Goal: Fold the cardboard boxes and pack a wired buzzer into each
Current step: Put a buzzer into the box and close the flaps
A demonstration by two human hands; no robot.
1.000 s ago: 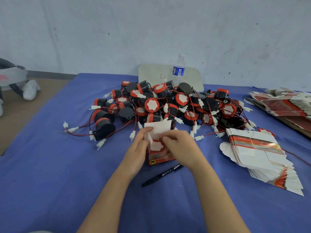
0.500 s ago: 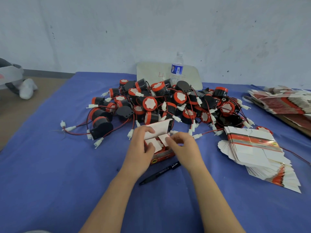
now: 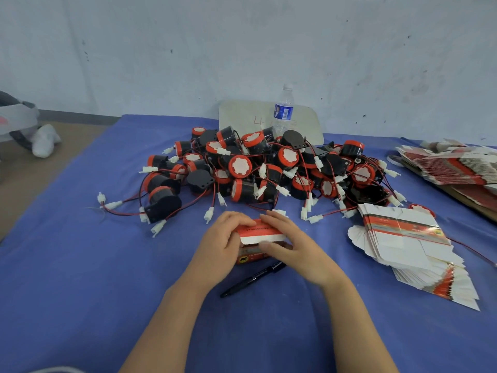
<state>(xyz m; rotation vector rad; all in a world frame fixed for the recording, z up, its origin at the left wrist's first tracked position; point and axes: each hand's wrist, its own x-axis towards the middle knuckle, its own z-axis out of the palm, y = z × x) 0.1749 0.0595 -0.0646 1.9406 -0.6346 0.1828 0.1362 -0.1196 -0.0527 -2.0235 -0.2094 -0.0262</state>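
Lid flap now sits folded over the box (image 3: 258,232), left hand (image 3: 222,239) and right hand (image 3: 294,247) each with a grip clasping it; the tab likely needs tucking in squarely.

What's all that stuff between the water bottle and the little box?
A big heap of black-and-red wired buzzers lies between the water bottle and the box. The head view shows it.

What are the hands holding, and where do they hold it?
A small red cardboard box. The left hand grips its left end; the right hand pinches the top flap.
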